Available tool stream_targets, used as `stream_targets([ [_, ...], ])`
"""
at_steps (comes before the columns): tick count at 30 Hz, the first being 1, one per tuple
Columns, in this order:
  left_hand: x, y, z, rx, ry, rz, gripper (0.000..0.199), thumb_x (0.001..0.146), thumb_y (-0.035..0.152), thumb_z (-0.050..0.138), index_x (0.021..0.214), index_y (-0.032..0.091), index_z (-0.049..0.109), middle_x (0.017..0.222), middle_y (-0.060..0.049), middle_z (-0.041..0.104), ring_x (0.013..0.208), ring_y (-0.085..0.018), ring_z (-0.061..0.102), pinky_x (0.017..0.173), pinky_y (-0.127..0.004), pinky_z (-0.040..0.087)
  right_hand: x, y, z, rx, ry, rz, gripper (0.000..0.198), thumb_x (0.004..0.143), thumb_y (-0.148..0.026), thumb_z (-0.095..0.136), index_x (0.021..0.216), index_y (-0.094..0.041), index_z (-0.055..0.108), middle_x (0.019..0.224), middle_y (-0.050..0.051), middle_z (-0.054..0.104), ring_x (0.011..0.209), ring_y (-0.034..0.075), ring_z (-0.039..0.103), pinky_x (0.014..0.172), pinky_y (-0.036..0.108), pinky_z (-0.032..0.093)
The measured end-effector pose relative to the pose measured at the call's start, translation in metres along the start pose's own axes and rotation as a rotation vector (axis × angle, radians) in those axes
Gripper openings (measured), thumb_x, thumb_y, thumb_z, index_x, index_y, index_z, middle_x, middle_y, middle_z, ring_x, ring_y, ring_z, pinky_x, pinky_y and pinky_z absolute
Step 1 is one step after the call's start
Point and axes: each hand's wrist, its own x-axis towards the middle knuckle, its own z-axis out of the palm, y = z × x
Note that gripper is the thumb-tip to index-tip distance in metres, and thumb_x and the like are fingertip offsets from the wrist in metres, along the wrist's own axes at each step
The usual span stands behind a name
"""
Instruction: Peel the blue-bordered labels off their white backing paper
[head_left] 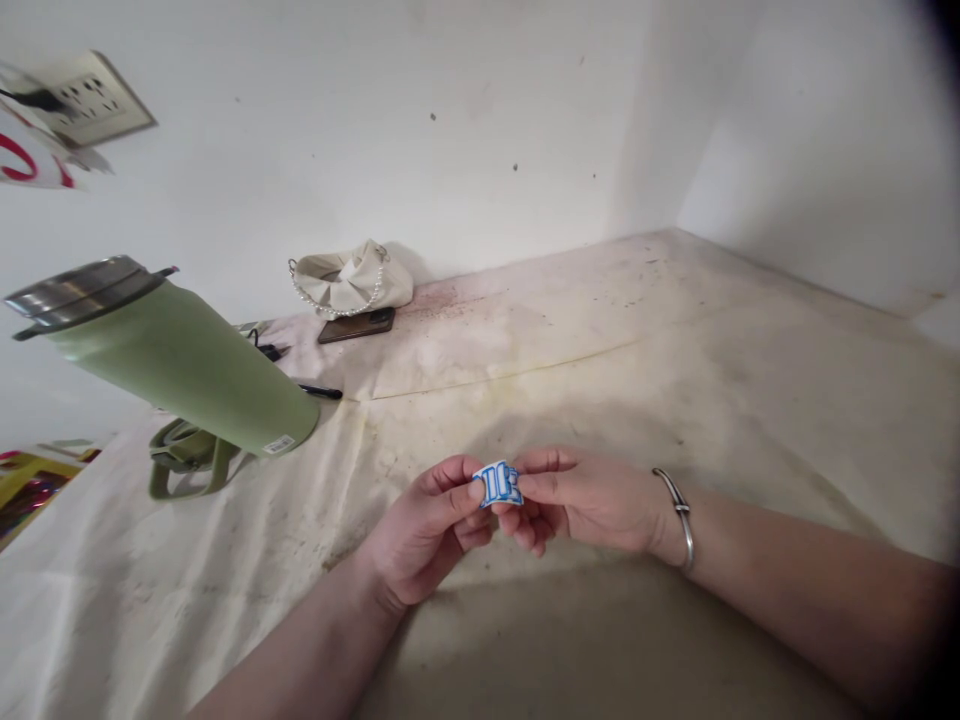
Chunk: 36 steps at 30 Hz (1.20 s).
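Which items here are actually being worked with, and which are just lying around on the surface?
In use:
small blue-and-white paper piece, pinched between left hand and right hand

Lying about:
green flask
cream bag
dark phone
black pen
stained cloth-covered table

One head-worn view looks down, close, over the table.

Stained cloth-covered table with tumbler

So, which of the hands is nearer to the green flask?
Left. The left hand is right of the green flask; the right hand is farther right.
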Motion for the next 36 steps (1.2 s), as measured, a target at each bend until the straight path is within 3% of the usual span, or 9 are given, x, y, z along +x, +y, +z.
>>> stream_targets([
  [19, 0.001, 0.001, -0.002, -0.012, -0.090, 0.013, 0.007, 0.080, 0.020, 0.060, 0.079, 0.014, 0.059, 0.060, 0.000, 0.056, 0.055, -0.011, 0.054, 0.054, -0.024, 0.035, -0.001, -0.001, 0.001, 0.039, -0.080, 0.048, 0.018, 0.082, -0.022, 0.057, 0.089, -0.011, 0.070, 0.077, 0.006, 0.068, 0.066, 0.011, 0.063, 0.067, 0.029, 0.048],
  [25, 0.000, 0.000, 0.001, -0.015, -0.065, 0.020, 0.007, 0.081, 0.019, 0.057, 0.076, 0.015, 0.056, 0.062, -0.001, 0.056, 0.058, -0.014, 0.055, 0.056, -0.027, 0.037, 0.003, 0.001, -0.001, -0.018, -0.032, 0.060, 0.019, 0.076, -0.014, 0.054, 0.086, -0.012, 0.070, 0.078, 0.005, 0.067, 0.067, 0.011, 0.061, 0.069, 0.029, 0.047],
  [28, 0.001, -0.003, 0.003, -0.045, 0.023, 0.051, 0.011, 0.082, 0.022, 0.057, 0.072, 0.017, 0.054, 0.056, 0.002, 0.050, 0.053, -0.012, 0.051, 0.053, -0.026, 0.036, 0.004, 0.001, 0.000, -0.094, -0.039, 0.121, 0.022, 0.071, -0.010, 0.051, 0.084, -0.014, 0.069, 0.078, 0.003, 0.065, 0.066, 0.010, 0.060, 0.067, 0.027, 0.047],
  [32, 0.001, -0.007, 0.005, -0.094, 0.250, 0.141, 0.011, 0.077, 0.020, 0.064, 0.074, 0.018, 0.054, 0.051, 0.007, 0.040, 0.047, -0.006, 0.036, 0.047, -0.019, 0.026, -0.007, -0.009, 0.019, -0.276, -0.158, 0.191, 0.024, 0.073, -0.011, 0.054, 0.091, -0.014, 0.069, 0.076, 0.001, 0.062, 0.065, 0.008, 0.057, 0.065, 0.023, 0.045],
  [36, 0.003, -0.011, 0.004, 0.074, 0.372, 0.300, 0.013, 0.076, 0.022, 0.067, 0.074, 0.017, 0.055, 0.053, 0.007, 0.039, 0.047, -0.004, 0.031, 0.046, -0.018, 0.023, -0.032, -0.018, 0.049, -0.405, -0.232, 0.155, 0.021, 0.078, -0.021, 0.059, 0.096, -0.017, 0.069, 0.078, 0.000, 0.061, 0.065, 0.006, 0.054, 0.061, 0.018, 0.042],
])
